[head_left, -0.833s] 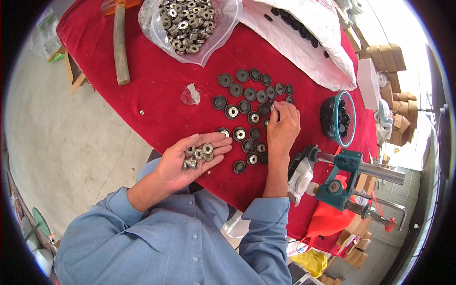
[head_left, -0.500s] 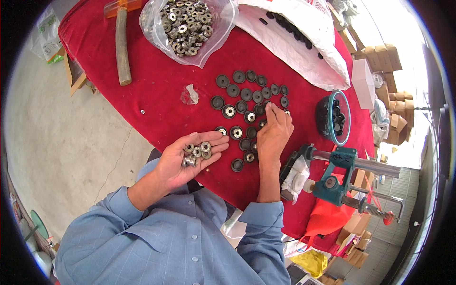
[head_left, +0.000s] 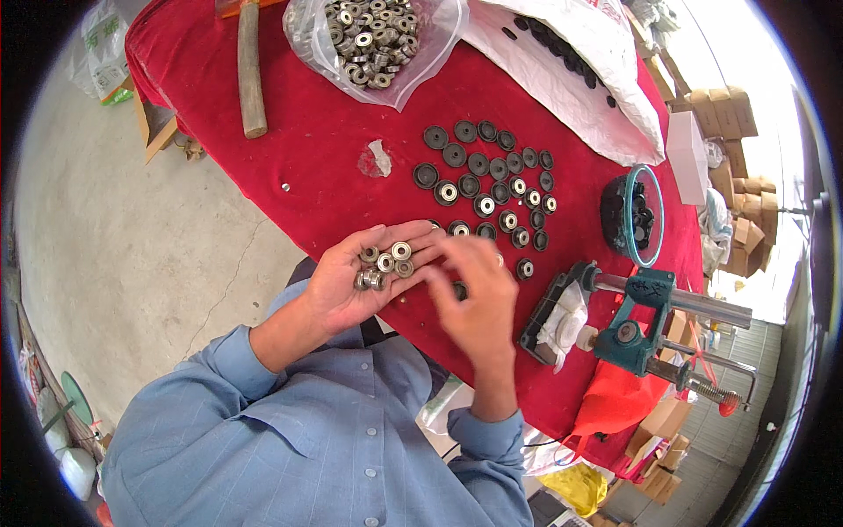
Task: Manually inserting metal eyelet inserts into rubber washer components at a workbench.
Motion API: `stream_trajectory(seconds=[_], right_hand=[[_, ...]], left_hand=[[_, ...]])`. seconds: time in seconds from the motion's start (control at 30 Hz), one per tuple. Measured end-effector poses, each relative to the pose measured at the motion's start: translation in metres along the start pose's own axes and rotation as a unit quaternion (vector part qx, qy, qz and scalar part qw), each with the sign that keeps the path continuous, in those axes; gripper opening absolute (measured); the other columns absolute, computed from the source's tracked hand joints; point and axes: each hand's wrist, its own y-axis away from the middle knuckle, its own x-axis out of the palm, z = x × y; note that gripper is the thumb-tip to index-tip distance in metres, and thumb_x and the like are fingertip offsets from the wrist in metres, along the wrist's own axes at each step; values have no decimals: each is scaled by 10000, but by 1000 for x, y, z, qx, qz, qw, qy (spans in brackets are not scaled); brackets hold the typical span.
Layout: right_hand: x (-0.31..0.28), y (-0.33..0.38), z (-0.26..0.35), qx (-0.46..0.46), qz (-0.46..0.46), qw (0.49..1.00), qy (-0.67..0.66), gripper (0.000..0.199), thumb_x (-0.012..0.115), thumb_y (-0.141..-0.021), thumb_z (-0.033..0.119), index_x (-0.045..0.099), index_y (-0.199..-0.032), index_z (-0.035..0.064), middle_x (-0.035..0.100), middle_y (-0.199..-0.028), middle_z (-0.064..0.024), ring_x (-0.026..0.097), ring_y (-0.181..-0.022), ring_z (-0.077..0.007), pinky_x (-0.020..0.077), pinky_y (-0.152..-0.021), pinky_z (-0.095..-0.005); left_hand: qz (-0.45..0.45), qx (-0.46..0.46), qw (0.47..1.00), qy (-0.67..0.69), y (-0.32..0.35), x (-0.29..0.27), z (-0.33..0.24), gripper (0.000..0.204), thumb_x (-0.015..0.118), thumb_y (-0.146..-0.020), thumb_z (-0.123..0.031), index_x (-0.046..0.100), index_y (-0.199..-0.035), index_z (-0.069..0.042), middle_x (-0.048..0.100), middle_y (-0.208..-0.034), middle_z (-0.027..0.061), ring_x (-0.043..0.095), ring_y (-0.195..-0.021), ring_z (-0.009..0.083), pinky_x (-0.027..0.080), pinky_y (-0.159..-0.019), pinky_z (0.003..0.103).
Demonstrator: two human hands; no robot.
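My left hand lies palm up with its fingers stretched out, and a small heap of steel ball bearings rests in it. Close beside its fingertips, my right hand is smeared by motion, so I cannot tell what its fingers hold. Beyond both hands, several round black caps are spread in loose rows on the red cloth. Some of the nearer caps have a shiny bearing seated in the middle. Part of the nearest caps is hidden under my hands.
A clear plastic bag full of bearings stands at the back, right of a wooden-handled hammer. A white sack with black caps lies at the back right. A teal-rimmed bowl and a green hand press stand on the right.
My right hand has left the caps on the right and moved back toward my left palm. One more cap there now shows a bearing. The whole view has shifted slightly.
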Motion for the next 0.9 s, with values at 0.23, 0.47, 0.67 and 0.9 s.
stream_trajectory(seconds=[0.23, 0.47, 0.67, 0.9], right_hand=[[41, 18, 12, -22, -34, 999, -2, 372, 814, -831, 74, 693, -1183, 67, 687, -1124, -116, 680, -985, -339, 527, -820, -455], [-46, -51, -68, 88, -239, 963, 84, 156, 791, -844, 5, 740, -988, 37, 724, -937, -98, 689, -791, -227, 550, -730, -366], [-55, -75, -159, 127, -230, 946, 187, 160, 815, -873, 63, 786, -1023, 14, 753, -943, -103, 721, -793, -190, 579, -759, -334], [-40, -75, -165, 36, -220, 950, 219, 135, 765, -878, 9, 768, -1011, -17, 742, -982, -156, 725, -910, -336, 582, -827, -437]], left_hand=[[-11, 53, 997, -61, -1, -1, 2, 610, 388, -1105, -292, 398, -1575, 97, 439, -1631, 272, 436, -1522, 359, 310, -1301, 479], [9, 5, 1000, 19, 2, 2, -2, 612, 375, -1121, -277, 343, -1599, 105, 352, -1685, 273, 332, -1587, 368, 280, -1310, 468], [9, 0, 1000, -8, 1, 2, -2, 620, 371, -1133, -294, 335, -1600, 112, 347, -1686, 278, 330, -1587, 368, 281, -1307, 463], [6, 2, 1000, -8, 2, 3, -2, 615, 387, -1141, -299, 347, -1593, 116, 371, -1669, 284, 347, -1577, 372, 299, -1300, 459]])
